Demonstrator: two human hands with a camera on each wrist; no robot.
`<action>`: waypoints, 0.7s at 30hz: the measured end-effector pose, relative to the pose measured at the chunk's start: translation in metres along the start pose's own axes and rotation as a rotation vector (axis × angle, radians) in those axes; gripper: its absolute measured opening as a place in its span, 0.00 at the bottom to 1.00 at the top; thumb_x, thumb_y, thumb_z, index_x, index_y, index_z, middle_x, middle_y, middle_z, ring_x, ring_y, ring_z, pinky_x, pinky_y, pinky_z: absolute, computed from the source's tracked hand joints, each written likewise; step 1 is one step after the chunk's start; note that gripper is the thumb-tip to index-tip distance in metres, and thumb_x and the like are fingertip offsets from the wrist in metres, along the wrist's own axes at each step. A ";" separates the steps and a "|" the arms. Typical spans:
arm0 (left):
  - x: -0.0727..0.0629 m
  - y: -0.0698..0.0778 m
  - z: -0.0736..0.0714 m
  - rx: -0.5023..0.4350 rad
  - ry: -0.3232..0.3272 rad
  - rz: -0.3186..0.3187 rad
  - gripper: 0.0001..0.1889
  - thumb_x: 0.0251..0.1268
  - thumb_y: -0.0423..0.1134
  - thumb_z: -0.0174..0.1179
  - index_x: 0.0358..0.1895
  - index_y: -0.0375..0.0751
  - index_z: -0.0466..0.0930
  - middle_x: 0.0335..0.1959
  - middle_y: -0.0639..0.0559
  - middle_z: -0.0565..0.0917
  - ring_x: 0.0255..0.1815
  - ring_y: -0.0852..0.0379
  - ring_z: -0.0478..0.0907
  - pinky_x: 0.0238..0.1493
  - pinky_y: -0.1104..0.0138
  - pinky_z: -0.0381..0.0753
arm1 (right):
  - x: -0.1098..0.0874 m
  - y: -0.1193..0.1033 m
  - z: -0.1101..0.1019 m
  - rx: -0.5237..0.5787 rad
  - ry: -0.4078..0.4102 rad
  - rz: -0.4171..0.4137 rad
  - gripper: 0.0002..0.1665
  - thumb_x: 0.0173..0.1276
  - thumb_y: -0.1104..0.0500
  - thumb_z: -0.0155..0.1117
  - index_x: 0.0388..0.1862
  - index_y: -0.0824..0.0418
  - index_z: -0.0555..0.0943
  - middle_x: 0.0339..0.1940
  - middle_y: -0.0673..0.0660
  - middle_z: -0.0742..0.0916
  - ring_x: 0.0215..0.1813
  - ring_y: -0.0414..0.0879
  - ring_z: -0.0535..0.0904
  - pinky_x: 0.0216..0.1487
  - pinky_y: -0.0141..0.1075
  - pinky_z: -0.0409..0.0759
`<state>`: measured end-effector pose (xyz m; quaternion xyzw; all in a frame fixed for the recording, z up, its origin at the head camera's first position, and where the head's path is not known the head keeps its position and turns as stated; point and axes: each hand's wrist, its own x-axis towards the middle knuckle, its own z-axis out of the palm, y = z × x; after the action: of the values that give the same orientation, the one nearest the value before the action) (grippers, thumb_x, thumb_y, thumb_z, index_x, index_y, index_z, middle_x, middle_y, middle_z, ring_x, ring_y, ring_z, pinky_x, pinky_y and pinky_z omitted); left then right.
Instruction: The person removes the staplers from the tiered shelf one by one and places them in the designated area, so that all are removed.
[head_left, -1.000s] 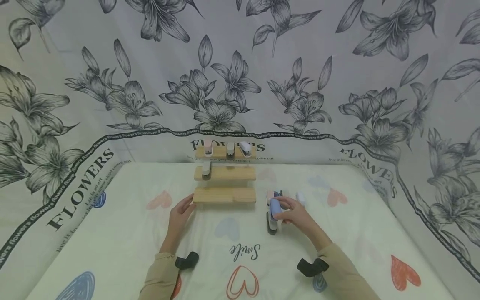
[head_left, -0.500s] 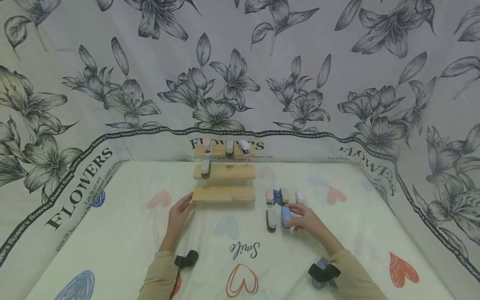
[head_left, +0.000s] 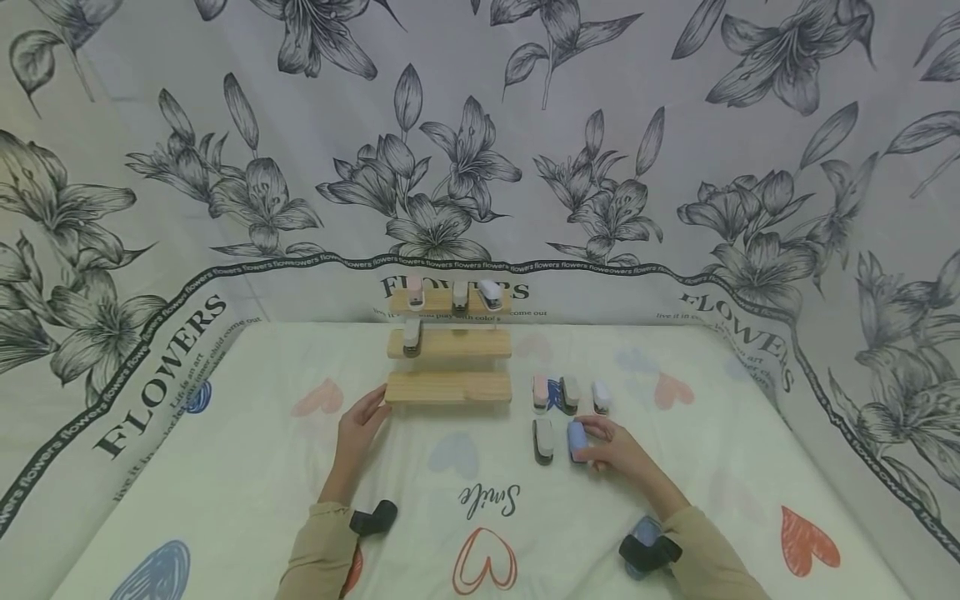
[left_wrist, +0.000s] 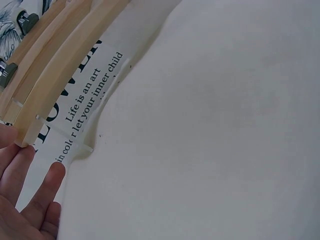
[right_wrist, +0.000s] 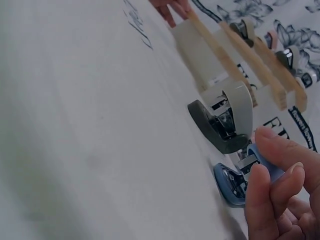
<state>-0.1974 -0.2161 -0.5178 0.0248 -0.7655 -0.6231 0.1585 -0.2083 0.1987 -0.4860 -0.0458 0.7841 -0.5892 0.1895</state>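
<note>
In the head view, my right hand pinches a small blue stapler low at the cloth, right of the shelf. Close up in the right wrist view, thumb and fingers hold the blue stapler by its upper part. Beside it stands a pale stapler with a dark base. My left hand grips the left end of the front tier of a three-tier wooden display shelf. The left wrist view shows the thumb over that board end and fingertips below.
Behind the blue stapler stand a pink stapler, a grey one and a white one. The top tier bears 3 staplers. One grey stapler sits on the middle tier. A flower-printed curtain closes the back.
My right hand has carried the blue stapler right and down, from above the pale dark-based stapler to the cloth beside it. The left hand has stayed at the shelf.
</note>
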 end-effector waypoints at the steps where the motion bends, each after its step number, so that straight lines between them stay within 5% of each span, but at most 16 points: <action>1: 0.000 0.000 0.000 0.003 -0.001 0.002 0.21 0.61 0.37 0.58 0.57 0.35 0.70 0.56 0.45 0.72 0.52 0.50 0.73 0.47 0.77 0.71 | 0.000 0.000 0.000 -0.004 0.004 0.000 0.40 0.50 0.62 0.71 0.61 0.67 0.65 0.60 0.70 0.68 0.17 0.40 0.71 0.18 0.28 0.72; 13: 0.001 0.002 -0.001 0.018 -0.003 -0.025 0.21 0.61 0.37 0.57 0.58 0.36 0.70 0.56 0.45 0.72 0.51 0.51 0.74 0.48 0.75 0.72 | -0.005 -0.006 0.002 -0.086 -0.014 -0.063 0.42 0.54 0.62 0.68 0.64 0.70 0.60 0.61 0.73 0.65 0.15 0.43 0.71 0.17 0.31 0.72; 21: 0.002 0.001 0.000 0.026 0.000 -0.031 0.20 0.61 0.35 0.57 0.57 0.36 0.70 0.56 0.45 0.72 0.53 0.52 0.72 0.49 0.73 0.71 | -0.003 -0.012 -0.005 -0.173 -0.013 -0.098 0.40 0.56 0.57 0.67 0.65 0.63 0.61 0.64 0.67 0.64 0.16 0.45 0.73 0.20 0.35 0.76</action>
<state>-0.1989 -0.2164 -0.5166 0.0390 -0.7731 -0.6154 0.1484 -0.2092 0.2001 -0.4731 -0.1042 0.8277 -0.5275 0.1608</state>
